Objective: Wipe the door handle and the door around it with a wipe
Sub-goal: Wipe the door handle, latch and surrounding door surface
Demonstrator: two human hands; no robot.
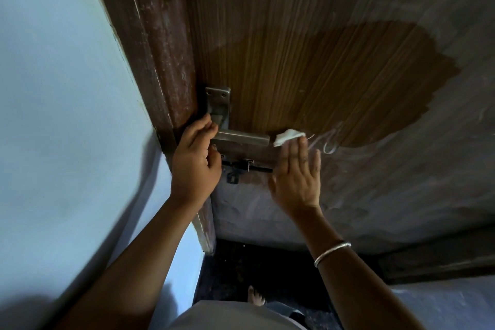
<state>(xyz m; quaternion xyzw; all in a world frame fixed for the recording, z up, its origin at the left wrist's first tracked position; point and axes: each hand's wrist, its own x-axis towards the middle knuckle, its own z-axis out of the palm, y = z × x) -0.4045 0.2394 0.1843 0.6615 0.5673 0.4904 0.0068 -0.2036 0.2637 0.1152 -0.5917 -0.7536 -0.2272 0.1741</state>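
Observation:
A steel lever door handle (242,137) on a steel backplate (218,104) sits at the left edge of a wooden door (308,8). My left hand (195,161) curls around the handle's base next to the frame. My right hand (297,174) lies flat against the door just right of the handle's tip, fingers spread, pressing a white wipe (288,136) under the fingertips. A large clean brown patch (348,83) stands out from the dusty grey of the door around it.
A black sliding bolt (246,167) sits under the handle between my hands. The dark brown door frame (158,48) and a pale blue wall (61,115) lie to the left. A dark floor and a bare foot (255,296) show below.

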